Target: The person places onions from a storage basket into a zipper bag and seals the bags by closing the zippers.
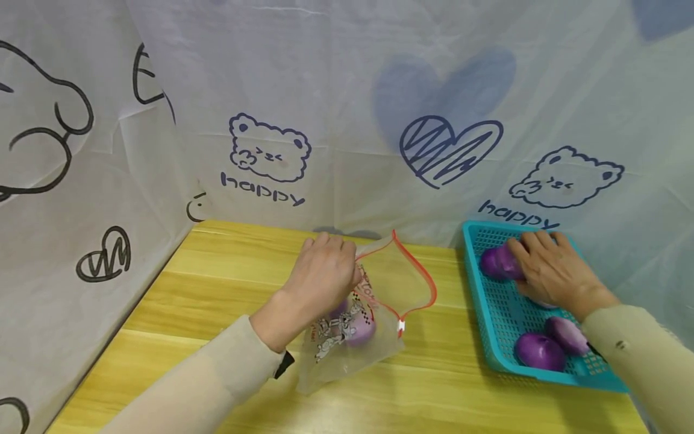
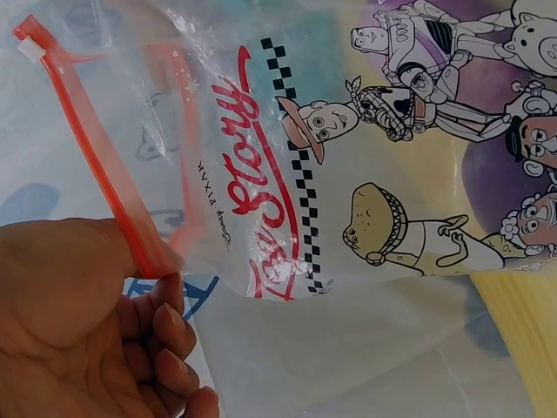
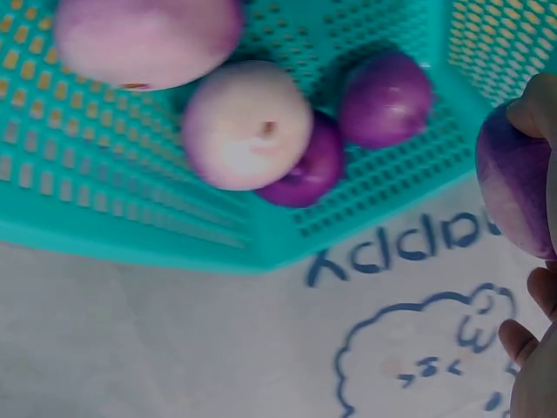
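Note:
In the head view my left hand (image 1: 325,268) pinches the red-edged mouth of a clear zip bag (image 1: 347,361) printed with cartoon figures. In the left wrist view, thumb and forefinger grip the red zip strip (image 2: 104,183) at its corner. Purple onions (image 1: 360,333) show through the bag's side, and its mouth gapes toward the right. Over the far part of the blue basket, my right hand (image 1: 558,271) holds a purple onion (image 3: 513,187), its thumb across the top in the right wrist view.
The blue plastic basket (image 1: 482,319) stands at the table's right, with several purple-and-white onions (image 1: 541,352) in it. A white curtain (image 1: 336,120) with drawn bears and hearts hangs behind the wooden table (image 1: 238,259) and along its left side.

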{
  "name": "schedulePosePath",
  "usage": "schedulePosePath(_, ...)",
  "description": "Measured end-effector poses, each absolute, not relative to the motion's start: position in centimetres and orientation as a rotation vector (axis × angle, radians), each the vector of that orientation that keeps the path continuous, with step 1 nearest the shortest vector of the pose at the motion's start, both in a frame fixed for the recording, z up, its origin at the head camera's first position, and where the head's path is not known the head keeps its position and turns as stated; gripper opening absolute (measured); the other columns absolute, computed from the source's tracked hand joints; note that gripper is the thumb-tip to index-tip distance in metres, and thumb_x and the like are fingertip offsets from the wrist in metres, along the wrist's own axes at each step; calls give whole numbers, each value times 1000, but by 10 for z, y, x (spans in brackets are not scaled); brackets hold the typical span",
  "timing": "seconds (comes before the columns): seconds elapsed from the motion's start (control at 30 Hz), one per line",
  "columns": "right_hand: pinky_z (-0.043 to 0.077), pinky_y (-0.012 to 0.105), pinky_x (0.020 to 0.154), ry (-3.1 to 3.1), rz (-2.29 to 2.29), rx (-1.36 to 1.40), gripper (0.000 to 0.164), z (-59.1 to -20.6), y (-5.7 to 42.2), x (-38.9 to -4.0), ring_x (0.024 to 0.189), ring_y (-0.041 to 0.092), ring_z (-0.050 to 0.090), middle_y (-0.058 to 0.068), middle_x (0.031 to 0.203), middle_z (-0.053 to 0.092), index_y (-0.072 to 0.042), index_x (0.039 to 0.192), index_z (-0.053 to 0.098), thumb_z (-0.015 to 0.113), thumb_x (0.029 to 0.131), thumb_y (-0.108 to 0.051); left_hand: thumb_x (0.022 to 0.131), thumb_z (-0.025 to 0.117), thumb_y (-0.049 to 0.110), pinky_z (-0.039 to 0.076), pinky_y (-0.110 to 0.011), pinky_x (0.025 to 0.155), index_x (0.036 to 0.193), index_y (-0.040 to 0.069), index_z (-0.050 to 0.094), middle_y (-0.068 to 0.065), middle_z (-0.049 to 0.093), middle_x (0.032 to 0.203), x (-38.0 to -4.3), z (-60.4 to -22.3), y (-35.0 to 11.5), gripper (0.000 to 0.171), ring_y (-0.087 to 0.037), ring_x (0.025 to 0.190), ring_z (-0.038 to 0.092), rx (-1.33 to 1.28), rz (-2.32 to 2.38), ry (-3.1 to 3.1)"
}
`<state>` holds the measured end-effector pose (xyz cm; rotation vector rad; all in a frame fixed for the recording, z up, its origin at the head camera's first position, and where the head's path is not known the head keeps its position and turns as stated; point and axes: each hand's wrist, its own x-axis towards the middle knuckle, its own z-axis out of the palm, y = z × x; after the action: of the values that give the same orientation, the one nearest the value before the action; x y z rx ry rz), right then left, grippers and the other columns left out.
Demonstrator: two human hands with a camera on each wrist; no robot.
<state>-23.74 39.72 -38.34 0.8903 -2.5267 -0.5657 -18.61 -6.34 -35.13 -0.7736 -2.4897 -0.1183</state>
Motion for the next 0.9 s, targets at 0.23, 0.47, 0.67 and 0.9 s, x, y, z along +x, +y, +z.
schedulePosePath(0.23,45,62,88,-2461,-479,915,80,-360,373,-240,98,46,51,23,106,50,-1,120,46,89,69,-44,92,71,23,29,-33,61,77,11,54,-1,45,71,-186,-350,-62,26,-21,69,43,-761,-74,-2481)
schedulePosePath(0.47,43,64,94,-2429,-356,901,79,-335,342,-236,107,48,52,27,116,54,2,129,52,84,73,-42,93,71,23,29,-32,62,78,10,56,-1,45,71,-186,-349,-62,24,-21,69,43,-764,-53,-2490)
schedulePosePath(0.67,44,64,95,-2361,-294,921,71,-315,304,-228,106,48,53,28,119,55,3,130,55,75,77,-39,94,69,23,29,-32,62,79,10,55,-1,46,73,-186,-346,-64,24,-21,70,42,-761,-70,-2507)
schedulePosePath(0.9,45,62,92,-2226,-258,1041,78,-301,259,-216,104,45,52,27,119,54,3,132,52,82,74,-40,93,66,16,28,-32,62,77,11,53,-2,46,73,-187,-343,-66,21,-21,69,42,-764,-128,-2472)
